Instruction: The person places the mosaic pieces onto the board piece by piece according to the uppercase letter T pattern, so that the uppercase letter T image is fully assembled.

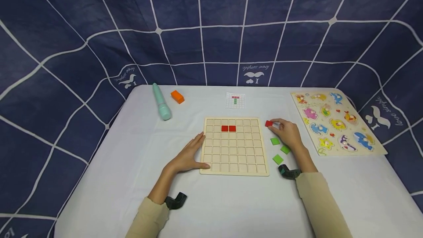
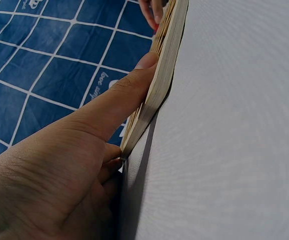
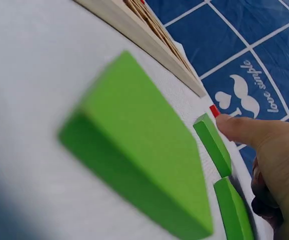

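Note:
My left hand [image 1: 187, 158] steadies a wooden grid board [image 1: 232, 159], its fingers stretched along the left edge. The left wrist view shows the thumb [image 2: 129, 85] lying over the board's near edge. Two red square tiles [image 1: 228, 128] sit side by side in a row near the board's top. Past the board's right edge, my right hand [image 1: 288, 133] pinches another red tile [image 1: 268, 123] between thumb and fingers, low over the tablecloth. Three green square tiles [image 1: 278, 159] lie beneath and beside that hand; one green tile [image 3: 139, 145] looms large in the right wrist view.
Behind the board lies a small pattern card [image 1: 228, 104] with a red and green T shape. A wooden animal puzzle [image 1: 337, 115] is at the right. At the back left are a mint-green tapered object [image 1: 161, 104] and an orange block [image 1: 177, 97]. A dark gridded curtain [image 1: 221, 43] borders the table.

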{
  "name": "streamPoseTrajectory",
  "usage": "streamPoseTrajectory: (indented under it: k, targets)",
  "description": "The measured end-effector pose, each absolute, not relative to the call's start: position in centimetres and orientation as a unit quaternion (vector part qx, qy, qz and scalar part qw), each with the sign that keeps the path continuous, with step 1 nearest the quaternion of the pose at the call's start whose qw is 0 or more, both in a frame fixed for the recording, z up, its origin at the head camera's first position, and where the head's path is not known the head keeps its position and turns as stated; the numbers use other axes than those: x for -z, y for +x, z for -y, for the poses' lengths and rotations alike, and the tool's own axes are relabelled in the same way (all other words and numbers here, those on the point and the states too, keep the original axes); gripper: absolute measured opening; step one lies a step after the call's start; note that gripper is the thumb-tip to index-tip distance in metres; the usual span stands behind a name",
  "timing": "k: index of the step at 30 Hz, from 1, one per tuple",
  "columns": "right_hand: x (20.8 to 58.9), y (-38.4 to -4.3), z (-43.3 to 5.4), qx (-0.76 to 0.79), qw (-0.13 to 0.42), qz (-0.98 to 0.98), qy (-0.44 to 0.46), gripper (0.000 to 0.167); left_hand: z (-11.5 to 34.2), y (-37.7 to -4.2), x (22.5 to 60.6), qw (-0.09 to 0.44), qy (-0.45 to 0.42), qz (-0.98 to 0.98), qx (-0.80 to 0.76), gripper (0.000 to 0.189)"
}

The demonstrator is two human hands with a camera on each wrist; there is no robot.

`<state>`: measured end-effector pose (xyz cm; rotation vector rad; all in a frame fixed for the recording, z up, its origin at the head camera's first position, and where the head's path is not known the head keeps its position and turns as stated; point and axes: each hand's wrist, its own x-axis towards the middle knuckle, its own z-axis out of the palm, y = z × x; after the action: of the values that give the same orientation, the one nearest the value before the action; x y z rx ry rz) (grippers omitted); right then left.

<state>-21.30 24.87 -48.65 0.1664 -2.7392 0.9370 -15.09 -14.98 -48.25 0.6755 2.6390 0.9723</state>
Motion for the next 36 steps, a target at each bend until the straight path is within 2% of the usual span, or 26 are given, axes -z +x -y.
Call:
streamPoseTrajectory:
  k: [11,23,30,36]
  targets:
    - [46.7,-19.9,-21.4,-0.337,0.162,0.922,0.098,0.031,15.2,-15.0,48.3,0.121,0.235,-0.904,-0.336,0.118]
    - [47.3,-20.5,-16.1,-0.359,0.108,0.92,0.115,0.032,15.1,-14.9,48.4,0.12,0.223,-0.906,-0.338,0.119]
    - [48.1,-20.7,-15.2,-0.363,0.079,0.921,0.119,0.031,15.0,-15.0,48.4,0.123,0.223,-0.907,-0.336,0.118]
    - [48.3,-20.8,-15.2,-0.343,0.077,0.928,0.126,0.032,14.9,-15.0,48.4,0.121,0.228,-0.906,-0.336,0.118]
